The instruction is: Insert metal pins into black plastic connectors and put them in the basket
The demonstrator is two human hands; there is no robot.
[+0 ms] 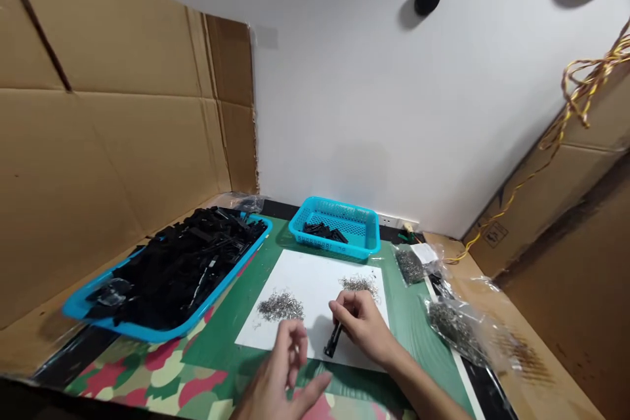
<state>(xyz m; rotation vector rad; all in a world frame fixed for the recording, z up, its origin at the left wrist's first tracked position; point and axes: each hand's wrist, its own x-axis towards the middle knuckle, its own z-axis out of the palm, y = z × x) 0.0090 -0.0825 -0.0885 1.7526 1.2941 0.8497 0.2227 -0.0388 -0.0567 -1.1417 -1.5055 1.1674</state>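
Observation:
My right hand (361, 325) is closed around a slim black part (333, 340), whose lower end points down over the white sheet (315, 275). My left hand (290, 371) is left of it at the sheet's near edge, thumb and fingers apart, with nothing visible between them. Just beyond my left hand lies a pile of small metal pieces (280, 306). A second metal pile (359, 284) sits behind my right hand, partly covered by it.
A blue tray (191, 328) heaped with black parts stands at the left. At the back is a blue basket (367, 251) with some black parts. Plastic bags of metal pieces (455, 330) lie right. Cardboard walls (123, 144) flank the table; yellow wires (588, 88) hang right.

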